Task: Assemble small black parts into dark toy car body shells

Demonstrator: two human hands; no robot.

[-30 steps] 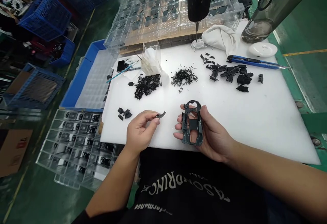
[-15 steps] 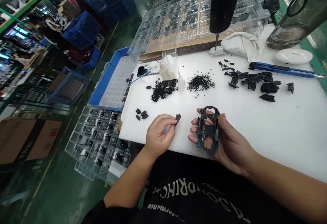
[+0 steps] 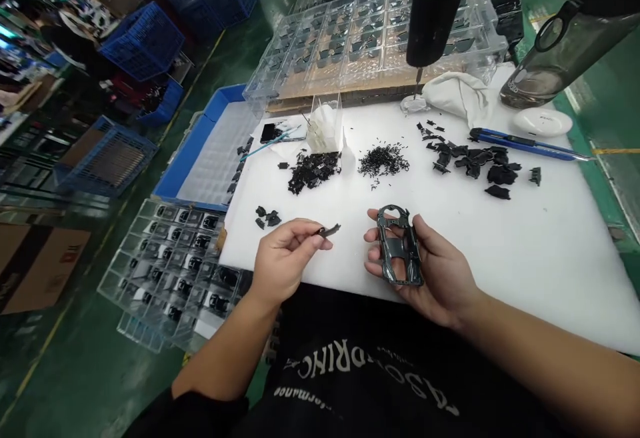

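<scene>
The dark moulded car-body frame (image 3: 400, 248) lies in the person's right hand (image 3: 437, 278), near the front edge of the work surface. The fingers open wide beneath it and their tips show at its left side, while the thumb presses on its right edge, so the frame seems to be held this way to keep its upper face turned up and easy to see. At 9 o'clock from the frame, the left hand (image 3: 286, 258) makes a narrow pinch between thumb and forefinger on a small dark plastic piece (image 3: 329, 230); holding only one end leaves the rest of the piece visible. The white foam sheet (image 3: 505, 278) under all this is soft, and probably it protects the small parts. At about 10 o'clock is a little group of black parts (image 3: 266, 217), at 11 o'clock a heap of black plastic pieces (image 3: 314, 171), at 12 o'clock a pile of tiny black bits (image 3: 383, 160), and at 1 o'clock larger black pieces (image 3: 473, 168). They lie well apart, perhaps so that each kind stays separate. Farther out at 1 o'clock, a blue utility knife (image 3: 520, 143) lies beside a white cloth (image 3: 455, 95), and at 8 o'clock stands a clear compartment tray (image 3: 170, 271).
</scene>
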